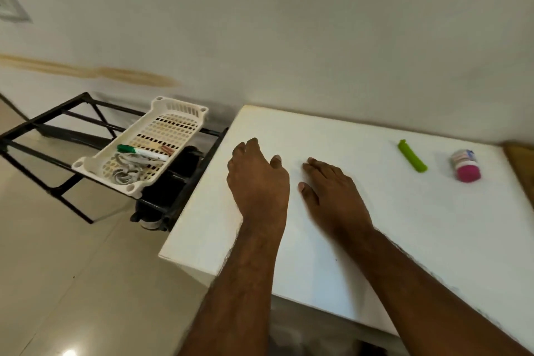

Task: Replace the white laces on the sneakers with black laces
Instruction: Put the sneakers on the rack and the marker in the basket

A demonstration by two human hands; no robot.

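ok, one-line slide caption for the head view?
Both hands, left hand and right hand, rest open on the white table; no sneakers in view, slotted tray on the rack alongside.

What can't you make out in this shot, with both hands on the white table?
- Head view: dark object under the black rack, blocked by the rack's bars and the white basket; cannot tell if it is a sneaker.
- Laces: none identifiable; pale coil in the basket too small.
- Small bottle label: blurred.
- Wooden edge: cut off at right.

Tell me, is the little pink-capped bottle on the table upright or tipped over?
Tipped over: the pink-capped bottle lies on its side on the white table.
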